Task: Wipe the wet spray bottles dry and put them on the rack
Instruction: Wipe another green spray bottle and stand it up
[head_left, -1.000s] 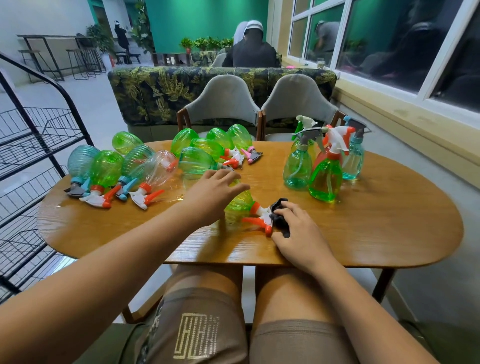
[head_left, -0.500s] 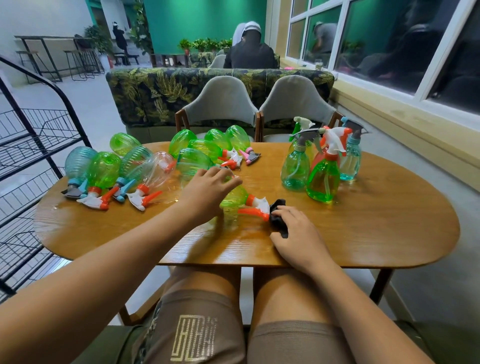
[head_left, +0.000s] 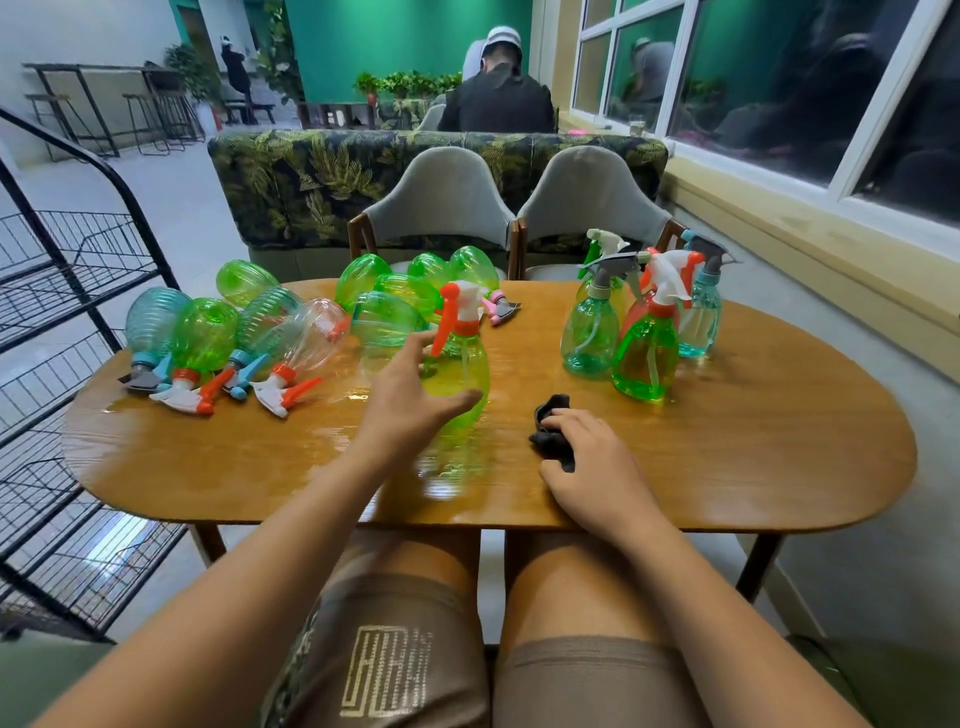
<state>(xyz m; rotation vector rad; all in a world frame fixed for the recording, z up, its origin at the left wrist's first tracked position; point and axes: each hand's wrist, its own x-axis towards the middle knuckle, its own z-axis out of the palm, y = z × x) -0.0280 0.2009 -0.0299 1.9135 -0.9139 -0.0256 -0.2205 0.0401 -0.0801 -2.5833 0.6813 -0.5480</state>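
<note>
A yellow-green spray bottle with an orange and white trigger stands upright on the wet wooden table, near its middle. My left hand grips its body, thumb across the front and fingers round its left side. My right hand rests on the table and grips a crumpled black cloth just right of the bottle. Several more bottles lie on their sides at the table's left and back. Several others stand upright at the right. The black wire rack stands left of the table.
Two grey chairs face me across the table, with a leaf-patterned sofa back behind them. A person sits beyond it, facing away. A window wall runs along the right. Water shines on the table's left half.
The yellow-green bottle lay on its side under my left hand; now it stands upright in that hand. My right hand stayed on the black cloth.
</note>
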